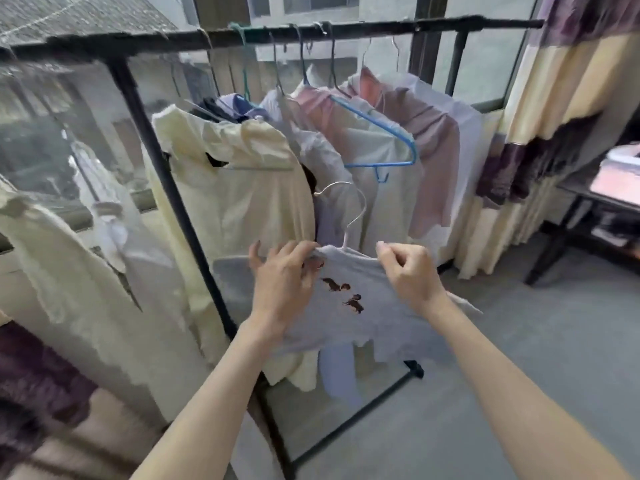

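The black rack (180,209) fills the middle of the view, its top rail (311,32) running from 9 to 3 o'clock and crowded with hung clothes, the largest a cream shirt (235,202) at 11 o'clock from the hands. In front of it and below, well apart from the rail, the small grey shirt (349,327) hangs spread between the 2 hands. The left hand (284,282) grasps its shoulder at 9 o'clock from the collar, thumb over the cloth and fingers behind. The right hand (412,271) pinches the other shoulder at 3 o'clock with curled fingers. The white hanger (356,209) sits inside the neck, its hook rising free at 12 o'clock between both grips. The step seems to be seating the shoulders on the hanger: pull each seam outward evenly so the collar centres on the hook, then shift 1 hand to the hook before lifting. The bare stretch of rail at 11 o'clock looks an easier target than the packed part by the blue hanger (398,147). The brown print (343,294) lies at 6 o'clock from the collar, between the wrists
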The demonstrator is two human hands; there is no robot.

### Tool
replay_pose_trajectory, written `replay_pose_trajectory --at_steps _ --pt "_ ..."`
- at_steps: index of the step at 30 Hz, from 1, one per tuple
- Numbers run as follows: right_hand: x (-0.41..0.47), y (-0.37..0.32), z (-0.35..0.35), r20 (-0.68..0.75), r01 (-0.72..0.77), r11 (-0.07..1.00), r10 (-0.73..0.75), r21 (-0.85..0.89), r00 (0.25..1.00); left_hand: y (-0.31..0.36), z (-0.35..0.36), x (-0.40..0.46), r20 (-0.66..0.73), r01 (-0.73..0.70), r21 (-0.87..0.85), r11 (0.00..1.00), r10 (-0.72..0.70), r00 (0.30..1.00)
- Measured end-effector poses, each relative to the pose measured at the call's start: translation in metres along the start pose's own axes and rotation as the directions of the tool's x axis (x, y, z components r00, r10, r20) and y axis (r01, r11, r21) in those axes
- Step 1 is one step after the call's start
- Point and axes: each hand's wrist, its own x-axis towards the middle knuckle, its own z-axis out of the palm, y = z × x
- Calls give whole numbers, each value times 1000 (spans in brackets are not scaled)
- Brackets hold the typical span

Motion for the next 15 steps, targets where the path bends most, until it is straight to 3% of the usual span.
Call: replay_pose_trajectory --at_steps 4,8,11,13,15 --pt "-19 33 -18 -36 47 963 -59 -264 998 26 33 -32 100 46 -157 987 -30 995" --pt "-38 45 -4 27 234 916 -239 -326 971 52 55 -50 141 94 -187 978 -67 988" --pt "-45 58 2 11 176 926 -182 -333 983 63 62 -58 228 125 -205 971 -77 971" --pt "-49 68 1 -46 171 938 -194 -301 980 62 63 -59 391 225 -356 907 -74 917" --pt "-56 78 0 -55 224 945 -243 -237 969 58 61 -56 629 399 -494 773 1 778"
